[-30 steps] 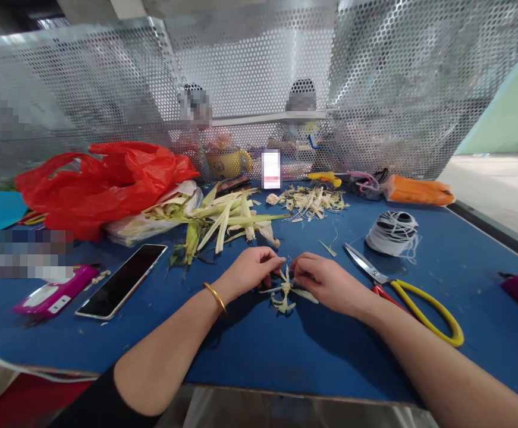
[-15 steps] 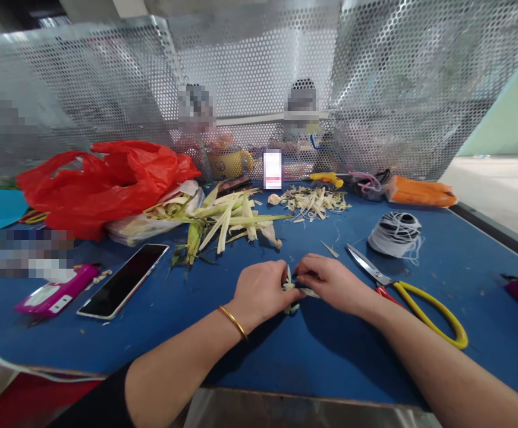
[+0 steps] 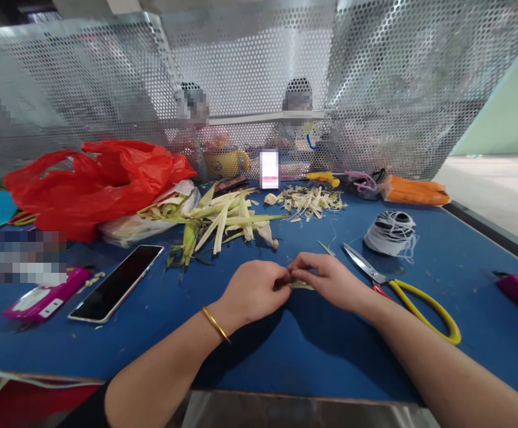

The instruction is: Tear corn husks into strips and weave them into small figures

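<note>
My left hand (image 3: 259,291) and my right hand (image 3: 325,279) meet above the blue table, fingertips pressed together. A pale corn husk strip (image 3: 301,286) shows beneath my right fingers. Both hands pinch at this husk, though my fingers cover most of it. Scissors (image 3: 377,276) with one yellow and one red handle lie open just right of my right hand. Beyond them stands a spool of white string (image 3: 392,235). Green and pale corn husks (image 3: 227,220) lie in a heap past my left hand, with a pile of husk scraps (image 3: 314,202) farther back.
A red plastic bag (image 3: 102,184) and a dark-screened phone (image 3: 118,282) occupy the left. Purple devices (image 3: 47,294) lie at both sides. An orange packet (image 3: 414,190) sits at the back right. A perforated metal screen (image 3: 250,65) bounds the table; people sit behind it.
My hands have drawn together, and the pale husk pieces that stuck out around my left fingers are now mostly covered. The whole view has shifted slightly.
</note>
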A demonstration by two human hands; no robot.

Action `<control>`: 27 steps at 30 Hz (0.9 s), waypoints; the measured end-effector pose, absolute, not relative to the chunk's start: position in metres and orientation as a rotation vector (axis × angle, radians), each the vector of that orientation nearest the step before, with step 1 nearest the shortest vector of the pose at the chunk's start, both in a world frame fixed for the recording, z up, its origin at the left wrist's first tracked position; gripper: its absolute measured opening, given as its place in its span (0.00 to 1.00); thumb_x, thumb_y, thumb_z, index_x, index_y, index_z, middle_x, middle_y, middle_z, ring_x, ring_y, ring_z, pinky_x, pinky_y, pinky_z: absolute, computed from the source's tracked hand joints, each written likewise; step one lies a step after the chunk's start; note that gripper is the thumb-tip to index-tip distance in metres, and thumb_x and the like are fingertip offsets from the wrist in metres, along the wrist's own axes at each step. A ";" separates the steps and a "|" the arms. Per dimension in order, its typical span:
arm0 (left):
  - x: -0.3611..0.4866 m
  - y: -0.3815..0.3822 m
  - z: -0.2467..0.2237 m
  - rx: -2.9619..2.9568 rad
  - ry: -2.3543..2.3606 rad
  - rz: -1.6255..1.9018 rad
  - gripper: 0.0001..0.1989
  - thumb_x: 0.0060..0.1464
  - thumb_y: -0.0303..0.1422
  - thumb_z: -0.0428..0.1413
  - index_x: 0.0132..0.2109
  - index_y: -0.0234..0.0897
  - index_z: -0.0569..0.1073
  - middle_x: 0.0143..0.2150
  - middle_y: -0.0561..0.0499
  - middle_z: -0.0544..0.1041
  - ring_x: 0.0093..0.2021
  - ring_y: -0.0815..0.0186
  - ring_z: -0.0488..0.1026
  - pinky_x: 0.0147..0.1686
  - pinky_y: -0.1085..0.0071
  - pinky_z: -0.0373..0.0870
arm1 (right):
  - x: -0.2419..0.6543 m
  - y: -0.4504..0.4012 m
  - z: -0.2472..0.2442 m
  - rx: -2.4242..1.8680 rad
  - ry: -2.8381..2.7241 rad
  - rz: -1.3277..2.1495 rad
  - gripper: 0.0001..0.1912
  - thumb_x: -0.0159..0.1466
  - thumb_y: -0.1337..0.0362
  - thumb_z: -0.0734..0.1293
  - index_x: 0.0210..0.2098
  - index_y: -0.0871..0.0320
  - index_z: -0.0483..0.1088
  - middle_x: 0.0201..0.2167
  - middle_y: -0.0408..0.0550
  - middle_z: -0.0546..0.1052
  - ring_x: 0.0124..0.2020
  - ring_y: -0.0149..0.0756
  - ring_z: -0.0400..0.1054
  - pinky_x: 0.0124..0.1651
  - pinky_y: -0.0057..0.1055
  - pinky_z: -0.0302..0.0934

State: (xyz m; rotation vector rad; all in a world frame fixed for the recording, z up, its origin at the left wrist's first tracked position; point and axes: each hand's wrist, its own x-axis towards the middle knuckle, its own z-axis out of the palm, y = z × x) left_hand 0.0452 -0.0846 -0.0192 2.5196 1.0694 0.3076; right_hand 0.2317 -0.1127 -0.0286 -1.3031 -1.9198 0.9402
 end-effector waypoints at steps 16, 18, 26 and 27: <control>0.051 -0.087 -0.011 1.231 0.733 0.618 0.08 0.50 0.34 0.59 0.35 0.34 0.74 0.31 0.49 0.78 0.31 0.69 0.72 0.35 0.74 0.64 | 0.231 -0.114 -0.019 -1.405 -1.239 1.480 0.16 0.50 0.53 0.71 0.25 0.60 0.69 0.20 0.41 0.71 0.20 0.25 0.62 0.26 0.24 0.56; 0.051 -0.086 -0.011 1.171 0.766 0.691 0.07 0.50 0.33 0.58 0.35 0.34 0.73 0.30 0.49 0.78 0.30 0.70 0.71 0.33 0.75 0.64 | 0.231 -0.114 -0.020 -1.409 -1.263 1.476 0.16 0.51 0.52 0.71 0.26 0.60 0.68 0.19 0.40 0.69 0.20 0.25 0.62 0.26 0.24 0.55; 0.056 -0.078 -0.016 1.254 0.978 0.878 0.07 0.47 0.33 0.59 0.30 0.32 0.74 0.27 0.50 0.77 0.27 0.71 0.68 0.30 0.76 0.62 | 0.229 -0.116 -0.024 -1.390 -1.552 1.221 0.12 0.59 0.57 0.64 0.24 0.58 0.63 0.19 0.38 0.66 0.21 0.26 0.60 0.27 0.25 0.56; 0.056 -0.076 -0.017 1.314 1.004 0.891 0.07 0.48 0.34 0.58 0.30 0.32 0.74 0.27 0.51 0.77 0.27 0.71 0.68 0.29 0.76 0.62 | 0.228 -0.118 -0.024 -1.382 -1.650 1.089 0.11 0.61 0.59 0.63 0.25 0.58 0.63 0.19 0.38 0.65 0.21 0.27 0.60 0.27 0.25 0.55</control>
